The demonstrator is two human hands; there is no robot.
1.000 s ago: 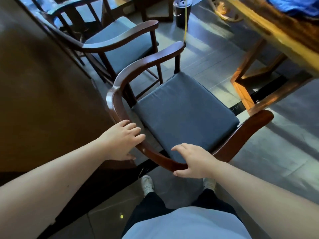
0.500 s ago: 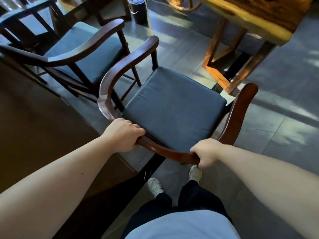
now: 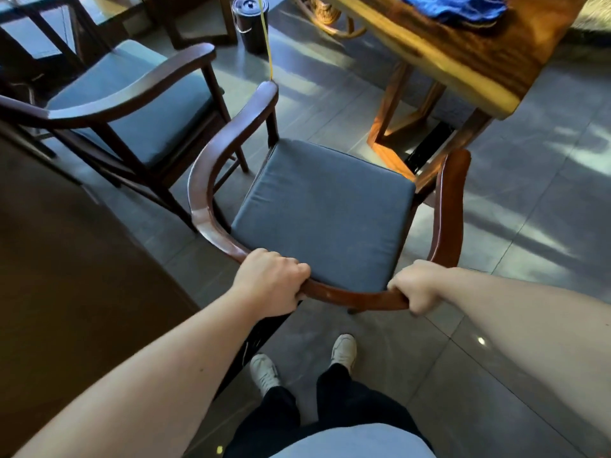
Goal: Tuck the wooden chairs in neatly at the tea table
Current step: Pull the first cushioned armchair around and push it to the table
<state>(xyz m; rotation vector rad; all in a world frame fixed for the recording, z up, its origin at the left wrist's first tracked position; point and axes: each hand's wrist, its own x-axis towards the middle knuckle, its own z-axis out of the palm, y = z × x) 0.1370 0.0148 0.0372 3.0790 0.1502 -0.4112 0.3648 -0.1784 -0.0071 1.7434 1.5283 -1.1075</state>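
A wooden armchair [image 3: 450,209] with a curved back rail and a grey-blue seat cushion [image 3: 325,209] stands right in front of me. My left hand [image 3: 272,282] is closed over the left part of its back rail. My right hand [image 3: 418,285] is closed over the right part of the same rail. The chair faces the tea table [image 3: 463,54], a thick orange-brown slab at the upper right, and its front sits just short of the table's leg frame [image 3: 390,133]. A second matching chair [image 3: 125,94] stands to the left.
A dark wooden cabinet or wall [image 3: 66,276] runs along my left side. A black lidded bucket [image 3: 249,21] stands on the grey tiled floor beyond the chairs, with a yellow cord [image 3: 266,38] hanging past it. Blue cloth [image 3: 453,6] lies on the table. My feet are below the chair.
My hands went from reaching to the back rail to gripping it. The chair has swung round, so that its front now points more squarely at the table's leg frame.
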